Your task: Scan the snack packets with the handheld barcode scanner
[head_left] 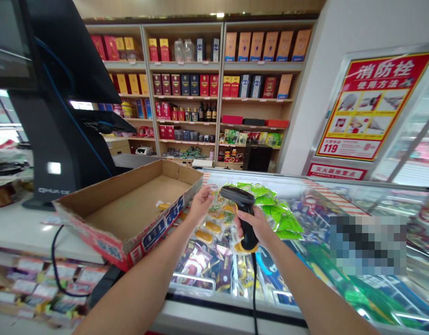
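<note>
My right hand (256, 226) is wrapped round the handle of a black and yellow barcode scanner (242, 204), its head pointing left and its cable hanging down toward me. My left hand (201, 203) pinches the edge of a small clear snack packet (214, 197) from a heap of packets with yellow contents (211, 228) lying on the glass counter top (305, 195). Green packets (275, 209) lie just behind and to the right of the scanner.
A shallow open cardboard box (130, 209), with one small packet inside, sits to the left, partly over the counter edge. A black till screen on a stand (57, 116) rises at far left. Shelves of boxed goods (200, 83) fill the back wall; a red notice (371, 102) hangs right.
</note>
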Available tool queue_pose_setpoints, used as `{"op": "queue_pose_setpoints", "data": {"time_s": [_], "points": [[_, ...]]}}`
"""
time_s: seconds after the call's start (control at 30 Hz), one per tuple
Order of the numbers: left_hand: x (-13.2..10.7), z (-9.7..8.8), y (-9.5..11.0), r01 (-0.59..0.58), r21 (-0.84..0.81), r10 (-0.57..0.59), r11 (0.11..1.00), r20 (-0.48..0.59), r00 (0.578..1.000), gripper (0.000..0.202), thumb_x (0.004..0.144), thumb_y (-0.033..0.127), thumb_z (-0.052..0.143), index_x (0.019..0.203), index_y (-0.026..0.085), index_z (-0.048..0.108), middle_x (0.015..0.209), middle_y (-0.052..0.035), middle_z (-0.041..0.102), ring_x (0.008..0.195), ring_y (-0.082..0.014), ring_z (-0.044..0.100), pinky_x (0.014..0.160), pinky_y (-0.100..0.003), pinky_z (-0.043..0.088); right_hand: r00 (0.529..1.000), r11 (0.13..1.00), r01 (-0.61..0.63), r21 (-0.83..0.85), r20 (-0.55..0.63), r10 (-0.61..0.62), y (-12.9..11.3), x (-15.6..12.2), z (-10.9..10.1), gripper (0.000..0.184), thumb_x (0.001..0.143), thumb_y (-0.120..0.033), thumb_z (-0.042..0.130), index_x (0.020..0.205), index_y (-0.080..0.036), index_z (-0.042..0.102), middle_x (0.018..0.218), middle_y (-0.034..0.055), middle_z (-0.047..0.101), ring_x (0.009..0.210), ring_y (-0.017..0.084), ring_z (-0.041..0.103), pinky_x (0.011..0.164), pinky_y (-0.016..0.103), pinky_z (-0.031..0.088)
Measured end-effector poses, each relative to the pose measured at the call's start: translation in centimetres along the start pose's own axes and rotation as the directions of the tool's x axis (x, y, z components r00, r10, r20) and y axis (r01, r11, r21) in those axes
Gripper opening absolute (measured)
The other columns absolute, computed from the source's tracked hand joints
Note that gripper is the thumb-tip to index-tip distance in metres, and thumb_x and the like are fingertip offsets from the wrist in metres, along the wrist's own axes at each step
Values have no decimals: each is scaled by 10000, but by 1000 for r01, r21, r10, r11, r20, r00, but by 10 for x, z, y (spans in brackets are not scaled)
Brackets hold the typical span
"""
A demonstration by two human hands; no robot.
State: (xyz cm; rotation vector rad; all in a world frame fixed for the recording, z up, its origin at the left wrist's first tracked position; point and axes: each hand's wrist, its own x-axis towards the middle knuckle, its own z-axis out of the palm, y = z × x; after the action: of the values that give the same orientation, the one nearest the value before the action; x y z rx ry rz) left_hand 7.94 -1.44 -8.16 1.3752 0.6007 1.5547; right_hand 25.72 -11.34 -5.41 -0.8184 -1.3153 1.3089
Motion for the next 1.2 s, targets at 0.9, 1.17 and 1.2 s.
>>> {"op": "queue_pose_setpoints", "data": {"time_s": [0.9, 1.17, 1.2], "points": [[4, -41, 85, -185, 645, 650, 741, -620, 440, 415, 807, 118, 514, 1217, 166, 554, 1292, -114, 550, 1250, -192, 496, 1117, -324, 325, 936, 921, -314, 231, 237, 260, -3, 16, 62, 361, 605, -361, 763, 848, -165, 583, 559, -21, 602, 436, 118, 542, 422, 258, 479], [9, -22, 86, -312, 655, 647, 688, -358, 674, 424, 804, 60, 417, 1182, 184, 563, 1292, -108, 546, 1230, -189, 514, 1037, -322, 420, 956, 927, -285, 244, 148, 254, -10, 27, 53, 302, 637, -314, 725, 870, -167, 603, 558, -34, 594, 428, 104, 531, 418, 235, 448], [12, -19, 79, -283, 652, 569, 703, -278, 774, 407, 785, 37, 410, 1122, 176, 590, 1222, -106, 591, 1158, -189, 564, 992, -321, 456, 965, 937, -260, 234, 97, 244, -11, 28, 47, 291, 643, -313, 720, 866, -166, 603, 548, -37, 588, 417, 103, 522, 403, 231, 438]]}}
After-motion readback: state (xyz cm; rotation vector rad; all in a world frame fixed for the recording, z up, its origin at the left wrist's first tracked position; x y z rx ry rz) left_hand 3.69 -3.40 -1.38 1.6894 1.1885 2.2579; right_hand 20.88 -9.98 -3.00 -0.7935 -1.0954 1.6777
